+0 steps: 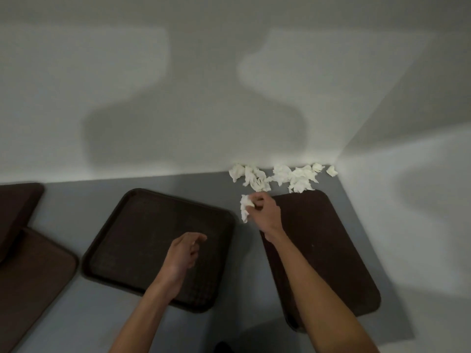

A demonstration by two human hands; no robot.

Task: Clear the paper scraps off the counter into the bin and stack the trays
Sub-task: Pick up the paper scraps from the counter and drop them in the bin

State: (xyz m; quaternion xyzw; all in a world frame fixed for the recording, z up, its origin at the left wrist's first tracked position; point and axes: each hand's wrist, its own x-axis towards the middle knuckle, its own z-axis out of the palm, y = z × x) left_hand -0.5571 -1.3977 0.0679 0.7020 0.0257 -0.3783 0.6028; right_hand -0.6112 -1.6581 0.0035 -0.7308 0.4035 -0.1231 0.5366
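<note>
Two trays at the left, one farther back (17, 200) and one nearer (33, 271), are cut off by the frame edge, and whether they overlap or only touch cannot be told in the dim, soft picture. A dark shape (223, 347) at the bottom edge is too cropped to identify. The right forearm covers part of the right tray (331, 238).

A person's right hand (265, 212) pinches a crumpled white scrap (245, 207) between thumb and curled fingers, above the grey counter (89, 200) just off that tray's far left corner. The left hand (182, 253) hangs over the middle tray (142, 225) with fingers loosely curled and nothing plainly in them (whether it touches the tray cannot be told).

More scraps (280, 177), white and crumpled, lie in a loose row along the wall (153, 72) in the counter's far right corner, just beyond the right tray. All four trays are dark brown, rounded at the corners and lie flat, unstacked.
</note>
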